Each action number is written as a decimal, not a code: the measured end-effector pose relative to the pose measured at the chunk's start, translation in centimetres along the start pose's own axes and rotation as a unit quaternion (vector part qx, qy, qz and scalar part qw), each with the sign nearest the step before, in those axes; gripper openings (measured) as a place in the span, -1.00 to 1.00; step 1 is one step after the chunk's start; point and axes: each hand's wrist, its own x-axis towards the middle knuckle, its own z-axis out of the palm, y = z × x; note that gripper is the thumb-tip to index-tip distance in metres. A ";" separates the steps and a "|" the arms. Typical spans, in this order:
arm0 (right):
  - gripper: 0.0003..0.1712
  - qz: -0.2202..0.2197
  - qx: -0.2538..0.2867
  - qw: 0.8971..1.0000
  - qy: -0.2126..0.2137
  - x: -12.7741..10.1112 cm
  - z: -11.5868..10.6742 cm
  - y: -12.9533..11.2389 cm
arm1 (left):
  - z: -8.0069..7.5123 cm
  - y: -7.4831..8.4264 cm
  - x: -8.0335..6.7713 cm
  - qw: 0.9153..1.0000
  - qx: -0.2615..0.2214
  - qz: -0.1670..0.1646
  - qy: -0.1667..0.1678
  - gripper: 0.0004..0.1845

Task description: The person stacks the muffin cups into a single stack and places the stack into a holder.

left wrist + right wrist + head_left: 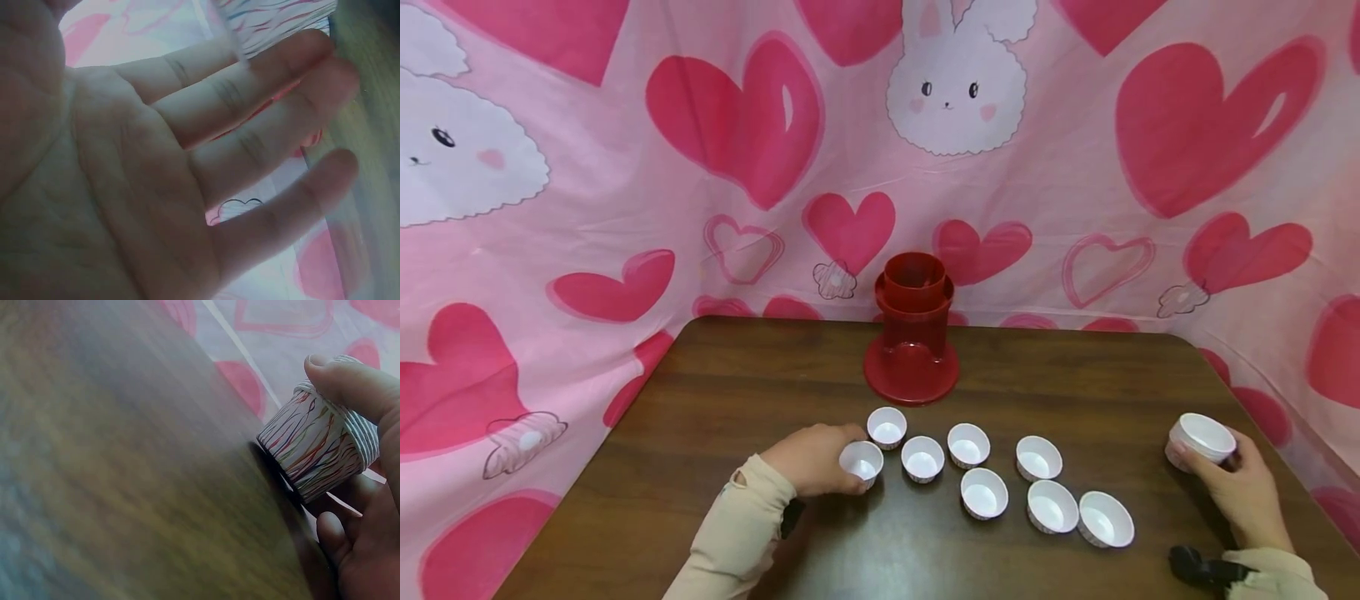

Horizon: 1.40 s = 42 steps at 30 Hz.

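Nine paper cups show on the tabletop [715, 375]: eight sit spread in a loose double row in front of us, and one is apart at the right edge. Our left hand [808, 458] curls round the leftmost cup [861, 461] of the row, which stands on the wood just beside its neighbour. Our right hand [1240, 483] pinches the far cup [1202, 437], thumb over its rim, tilted with its base near the wood. Behind the row stands a red holder [912, 333], and we cannot tell whether it has cups in it. We judge the work is at an early stage, since most cups lie untouched
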 end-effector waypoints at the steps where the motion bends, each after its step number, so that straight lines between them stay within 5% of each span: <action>1: -0.41 0.001 -0.002 1.000 -0.001 0.0 0.0 0.0 | -0.1 -0.1 0.0 1.000 -0.009 0.007 0.001 -0.50; 17: -0.39 -0.018 -0.008 1.000 -0.007 -0.2 0.0 0.2 | -0.6 -0.9 1.4 0.989 -0.113 0.080 0.055 -0.33; 25: -0.36 -0.034 -0.007 0.999 -0.008 -0.3 0.2 0.1 | -1.1 -0.2 2.7 0.977 -0.180 0.073 0.087 -0.33; 34: -0.21 -0.021 -0.011 1.000 -0.010 -0.2 0.3 0.3 | -1.0 0.2 4.1 0.972 -0.193 0.071 0.114 -0.30; 42: -0.19 -0.023 -0.010 1.000 -0.014 -0.3 0.2 0.1 | -0.8 2.0 5.9 0.969 -0.212 0.077 0.100 -0.34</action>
